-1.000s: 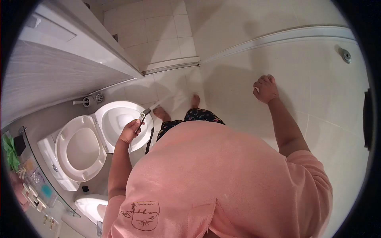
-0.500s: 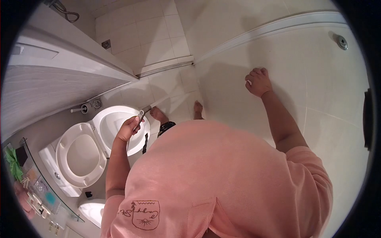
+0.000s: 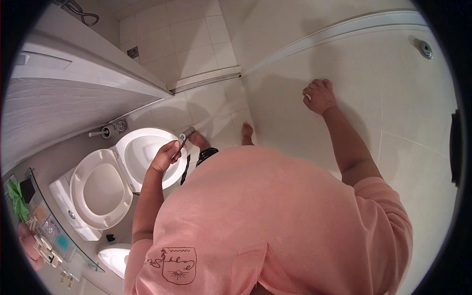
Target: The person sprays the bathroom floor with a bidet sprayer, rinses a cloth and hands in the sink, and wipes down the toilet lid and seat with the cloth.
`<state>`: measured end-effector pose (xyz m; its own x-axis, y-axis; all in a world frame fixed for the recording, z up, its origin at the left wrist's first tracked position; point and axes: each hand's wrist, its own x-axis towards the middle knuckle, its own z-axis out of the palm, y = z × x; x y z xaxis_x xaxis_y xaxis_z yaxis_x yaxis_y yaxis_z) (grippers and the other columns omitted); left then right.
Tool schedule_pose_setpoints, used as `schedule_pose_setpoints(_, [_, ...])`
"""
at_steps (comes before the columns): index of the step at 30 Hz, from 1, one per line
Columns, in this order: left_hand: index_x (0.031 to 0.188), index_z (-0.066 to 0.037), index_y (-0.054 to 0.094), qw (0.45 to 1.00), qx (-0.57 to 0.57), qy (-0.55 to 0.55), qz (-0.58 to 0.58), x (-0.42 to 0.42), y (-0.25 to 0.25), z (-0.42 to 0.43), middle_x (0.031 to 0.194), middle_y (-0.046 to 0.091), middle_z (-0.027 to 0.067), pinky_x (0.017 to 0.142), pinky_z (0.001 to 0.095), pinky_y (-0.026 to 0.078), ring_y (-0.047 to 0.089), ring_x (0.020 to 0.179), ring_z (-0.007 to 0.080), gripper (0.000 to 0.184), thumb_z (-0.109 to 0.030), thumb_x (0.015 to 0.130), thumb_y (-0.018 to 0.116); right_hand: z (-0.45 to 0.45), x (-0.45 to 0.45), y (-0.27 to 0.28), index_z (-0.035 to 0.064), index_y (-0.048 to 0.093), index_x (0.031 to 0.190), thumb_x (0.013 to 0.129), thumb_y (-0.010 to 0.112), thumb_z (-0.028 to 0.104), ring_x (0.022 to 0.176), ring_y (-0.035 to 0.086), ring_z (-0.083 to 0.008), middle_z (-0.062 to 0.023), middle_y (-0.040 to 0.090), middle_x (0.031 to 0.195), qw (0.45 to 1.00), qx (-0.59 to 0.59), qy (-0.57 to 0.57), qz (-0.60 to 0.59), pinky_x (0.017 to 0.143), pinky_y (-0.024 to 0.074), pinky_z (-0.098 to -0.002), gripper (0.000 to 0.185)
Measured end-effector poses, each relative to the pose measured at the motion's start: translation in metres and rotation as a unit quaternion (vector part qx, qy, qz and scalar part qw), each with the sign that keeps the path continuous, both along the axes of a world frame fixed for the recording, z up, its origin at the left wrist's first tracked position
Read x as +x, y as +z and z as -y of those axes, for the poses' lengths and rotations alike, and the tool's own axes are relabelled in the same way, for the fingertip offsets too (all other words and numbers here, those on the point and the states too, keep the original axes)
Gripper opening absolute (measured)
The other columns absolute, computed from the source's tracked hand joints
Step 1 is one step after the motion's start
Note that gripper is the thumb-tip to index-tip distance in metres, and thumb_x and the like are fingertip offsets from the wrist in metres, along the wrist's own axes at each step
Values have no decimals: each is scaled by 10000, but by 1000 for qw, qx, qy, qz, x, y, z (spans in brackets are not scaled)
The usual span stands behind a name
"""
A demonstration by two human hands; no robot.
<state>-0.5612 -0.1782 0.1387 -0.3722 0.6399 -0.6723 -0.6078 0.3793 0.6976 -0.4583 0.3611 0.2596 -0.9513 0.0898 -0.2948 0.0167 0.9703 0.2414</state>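
Note:
My left hand (image 3: 166, 156) is closed around a grey hand-held bidet sprayer (image 3: 187, 132), above the toilet bowl (image 3: 142, 152). The sprayer's head points away from me, and a faint pale streak, possibly water, runs from it toward the wall. Against or close to the pale tiled wall (image 3: 354, 83) is my right hand (image 3: 319, 97), its fingers curled. A small pale spot shows at those fingers; I cannot make out whether it is a held thing.
The toilet seat (image 3: 76, 184) is raised against the white cistern (image 3: 61, 196). A toilet brush holder (image 3: 108, 131) stands by the side panel. A glass shelf (image 3: 69, 236) with several small items is at lower left. A floor drain (image 3: 132, 52) lies beyond the threshold (image 3: 206, 82).
My left hand has moved slightly forward and right with the sprayer. My right hand has shifted slightly forward along the wall, still curled.

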Motion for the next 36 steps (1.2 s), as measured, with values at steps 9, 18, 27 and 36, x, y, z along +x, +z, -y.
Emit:
schedule_pose_setpoints(9, [1050, -44, 588, 1000, 30, 9, 0, 6, -1, -11, 614, 429, -30, 491, 214, 299, 365, 539, 72, 521, -531, 948, 433, 16, 20, -14, 191, 673, 848, 746, 628, 208, 1113, 492, -206, -11, 615, 918, 992, -114, -29, -48, 1004, 272, -468, 113])
schedule_pose_setpoints(18, [1062, -48, 588, 999, 42, -15, -6, 0, -3, -14, 612, 424, -36, 491, 217, 291, 357, 538, 73, 532, -543, 942, 435, 54, 65, -24, 194, 684, 911, 775, 596, 213, 1121, 491, -220, -21, 632, 933, 984, -139, -100, 55, 994, 277, -487, 163])
schedule_pose_setpoints(27, [1057, -64, 600, 999, 49, -6, -15, 0, -2, -14, 612, 426, -38, 491, 215, 288, 354, 537, 72, 526, -551, 936, 442, 54, 84, -34, 213, 661, 882, 770, 622, 204, 1055, 523, -207, 30, 618, 852, 977, -144, -154, 41, 952, 311, -502, 119])
schedule_pose_setpoints(36, [1066, -67, 602, 998, 63, -5, -16, 0, -3, -16, 616, 423, -38, 493, 214, 282, 349, 537, 68, 495, -520, 949, 442, 58, 78, -39, 216, 674, 927, 793, 609, 238, 1029, 536, -213, 21, 640, 898, 966, -137, -201, 89, 947, 318, -484, 151])
